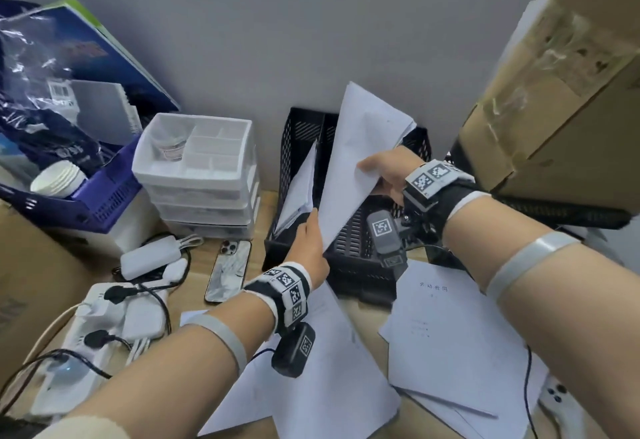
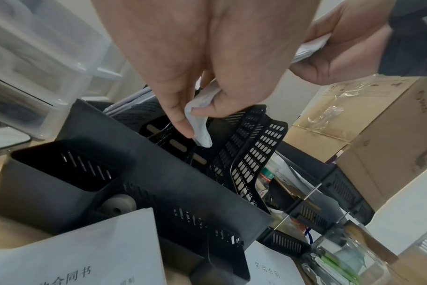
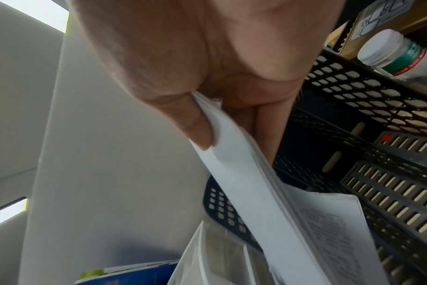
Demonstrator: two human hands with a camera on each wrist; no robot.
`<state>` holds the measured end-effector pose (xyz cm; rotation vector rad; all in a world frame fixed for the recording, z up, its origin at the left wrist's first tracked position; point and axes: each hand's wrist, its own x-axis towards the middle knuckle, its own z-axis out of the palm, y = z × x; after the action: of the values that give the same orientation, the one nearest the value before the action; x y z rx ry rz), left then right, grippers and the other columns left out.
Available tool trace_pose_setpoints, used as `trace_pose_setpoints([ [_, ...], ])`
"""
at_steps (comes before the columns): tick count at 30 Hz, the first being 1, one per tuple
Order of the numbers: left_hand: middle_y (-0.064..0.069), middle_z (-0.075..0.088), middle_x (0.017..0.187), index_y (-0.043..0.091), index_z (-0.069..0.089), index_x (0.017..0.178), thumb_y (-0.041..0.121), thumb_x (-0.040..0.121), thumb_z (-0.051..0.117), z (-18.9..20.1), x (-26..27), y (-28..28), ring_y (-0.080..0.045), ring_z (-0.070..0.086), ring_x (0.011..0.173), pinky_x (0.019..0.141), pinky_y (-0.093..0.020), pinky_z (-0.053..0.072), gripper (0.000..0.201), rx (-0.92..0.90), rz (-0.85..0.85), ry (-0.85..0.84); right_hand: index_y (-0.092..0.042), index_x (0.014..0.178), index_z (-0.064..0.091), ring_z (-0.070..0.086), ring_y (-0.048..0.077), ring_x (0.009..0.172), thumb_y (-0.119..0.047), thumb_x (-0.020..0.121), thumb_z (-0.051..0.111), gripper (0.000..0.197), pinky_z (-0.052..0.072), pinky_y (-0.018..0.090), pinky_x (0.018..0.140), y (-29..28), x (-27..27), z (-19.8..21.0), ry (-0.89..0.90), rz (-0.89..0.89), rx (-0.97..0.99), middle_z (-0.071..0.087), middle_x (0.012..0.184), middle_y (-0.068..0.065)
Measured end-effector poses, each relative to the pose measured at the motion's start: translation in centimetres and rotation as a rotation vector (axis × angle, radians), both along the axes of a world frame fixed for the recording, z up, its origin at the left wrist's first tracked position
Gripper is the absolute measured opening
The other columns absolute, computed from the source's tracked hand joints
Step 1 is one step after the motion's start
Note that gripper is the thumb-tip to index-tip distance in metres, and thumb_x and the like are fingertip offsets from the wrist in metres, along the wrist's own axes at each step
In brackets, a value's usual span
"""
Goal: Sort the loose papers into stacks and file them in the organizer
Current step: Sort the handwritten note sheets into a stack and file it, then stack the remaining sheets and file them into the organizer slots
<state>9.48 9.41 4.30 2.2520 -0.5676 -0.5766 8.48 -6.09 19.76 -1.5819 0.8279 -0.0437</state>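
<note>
1. The step in hand looks like filing: a stack of papers (image 1: 360, 161) is held over the black mesh organizer (image 1: 353, 244), which stands on the tabletop (image 1: 266, 210) against the wall.
2. The right hand (image 1: 388, 175) pinches the stack's right edge between thumb and fingers; the right wrist view shows several sheets in that pinch.
3. The left hand (image 1: 308, 248) pinches the stack's lower corner, fingers curled round it just above the organizer's front.
4. The stack's long axis runs steeply, from the low corner at the left hand up and away toward the wall. It is tilted, not upright, and its top corner points up and slightly right.
5. 1 slot on the organizer's left side already holds filed sheets (image 1: 298, 189), leaning. The held stack sits beside them, over the next slot to the right.
6. The next move, as I judge it, calls for turning the stack upright, lining its bottom edge with the slot between the dividers, and lowering it with both hands guiding it.
7. More loose papers (image 1: 450, 328) lie flat on the tabletop nearer the person, so sorting is likely not finished.
</note>
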Motion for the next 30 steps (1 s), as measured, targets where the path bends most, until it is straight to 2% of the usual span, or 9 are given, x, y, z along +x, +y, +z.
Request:
trace_pose_setpoints([
  [8, -0.017, 0.016, 0.163, 0.020, -0.006, 0.159, -0.008, 0.085, 0.055, -2.0, 3.7, -1.0, -0.035, 0.034, 0.145, 0.119, -0.040, 0.033, 0.100, 0.031, 0.023, 0.035, 0.004, 0.122, 0.054, 0.066, 0.035, 0.102, 0.005, 0.086, 0.060, 0.037, 0.054, 0.051, 0.089, -0.1, 4.2, -1.6, 0.025, -0.065, 0.007, 0.066, 0.115, 0.020],
  [13, -0.023, 0.031, 0.153, 0.018, -0.004, 0.159, 0.000, 0.089, 0.055, -3.2, 5.3, -1.4, -0.038, 0.042, 0.137, 0.117, -0.041, 0.034, 0.094, 0.078, 0.000, 0.081, 0.003, 0.124, 0.053, 0.064, 0.031, 0.104, 0.002, 0.088, 0.060, 0.037, 0.054, 0.044, 0.088, 0.3, 6.0, -2.3, 0.038, -0.067, -0.061, 0.064, 0.115, 0.016],
  [17, -0.023, 0.049, 0.143, 0.010, 0.024, 0.153, 0.018, 0.092, 0.058, -4.1, 6.0, -1.6, -0.039, 0.049, 0.132, 0.114, -0.044, 0.039, 0.071, 0.104, -0.046, 0.095, 0.000, 0.132, 0.045, 0.061, 0.031, 0.112, -0.007, 0.083, 0.061, 0.051, 0.053, 0.046, 0.093, 0.8, 6.7, -3.3, 0.092, -0.028, -0.238, 0.062, 0.123, 0.013],
  [20, -0.017, 0.063, 0.129, 0.017, 0.034, 0.148, 0.027, 0.091, 0.056, -4.1, 6.4, -1.7, -0.036, 0.062, 0.116, 0.100, -0.045, 0.053, 0.062, 0.040, -0.057, 0.051, -0.005, 0.132, 0.044, 0.055, 0.019, 0.105, -0.008, 0.090, 0.056, 0.044, 0.046, 0.027, 0.085, 1.6, 6.0, -3.7, 0.094, -0.026, -0.336, 0.057, 0.114, 0.003],
  [23, -0.014, 0.065, 0.130, 0.023, 0.033, 0.151, 0.030, 0.094, 0.053, -3.8, 7.1, -1.6, -0.035, 0.064, 0.113, 0.097, -0.046, 0.055, 0.061, 0.030, -0.038, -0.018, -0.006, 0.134, 0.046, 0.053, 0.014, 0.105, -0.014, 0.095, 0.053, 0.040, 0.038, 0.018, 0.081, 2.5, 4.5, -5.9, 0.030, -0.064, -0.301, 0.056, 0.113, 0.002],
  [25, -0.014, 0.064, 0.133, 0.023, 0.030, 0.155, 0.027, 0.097, 0.053, -3.7, 7.7, -1.6, -0.034, 0.063, 0.118, 0.100, -0.046, 0.052, 0.062, 0.083, -0.031, -0.020, -0.006, 0.130, 0.051, 0.058, 0.018, 0.106, -0.021, 0.096, 0.053, 0.037, 0.043, 0.021, 0.085, 3.4, 4.0, -7.4, 0.047, 0.003, -0.275, 0.060, 0.112, 0.002],
  [27, -0.016, 0.066, 0.128, 0.017, 0.041, 0.149, 0.019, 0.099, 0.050, -3.5, 8.1, -1.6, -0.035, 0.063, 0.116, 0.101, -0.046, 0.050, 0.051, 0.107, -0.064, -0.004, -0.008, 0.130, 0.051, 0.064, 0.033, 0.105, -0.025, 0.095, 0.048, 0.039, 0.055, 0.040, 0.087, 4.1, 4.2, -8.6, 0.079, 0.098, -0.269, 0.066, 0.112, 0.013],
  [28, -0.017, 0.068, 0.124, 0.014, 0.048, 0.141, 0.016, 0.098, 0.048, -3.3, 8.2, -1.6, -0.036, 0.064, 0.113, 0.100, -0.046, 0.050, 0.043, 0.101, -0.077, -0.004, -0.019, 0.136, 0.046, 0.064, 0.038, 0.104, -0.025, 0.093, 0.045, 0.043, 0.057, 0.049, 0.084, 4.2, 4.3, -9.0, 0.082, 0.155, -0.269, 0.065, 0.114, 0.016],
  [30, -0.018, 0.072, 0.112, 0.011, 0.056, 0.131, 0.015, 0.097, 0.048, -3.4, 8.2, -1.2, -0.037, 0.067, 0.105, 0.096, -0.046, 0.053, 0.036, 0.067, -0.045, 0.021, -0.045, 0.139, 0.036, 0.063, 0.040, 0.104, -0.023, 0.094, 0.039, 0.050, 0.058, 0.055, 0.078, 4.4, 4.2, -9.8, 0.073, 0.245, -0.255, 0.061, 0.119, 0.016],
])
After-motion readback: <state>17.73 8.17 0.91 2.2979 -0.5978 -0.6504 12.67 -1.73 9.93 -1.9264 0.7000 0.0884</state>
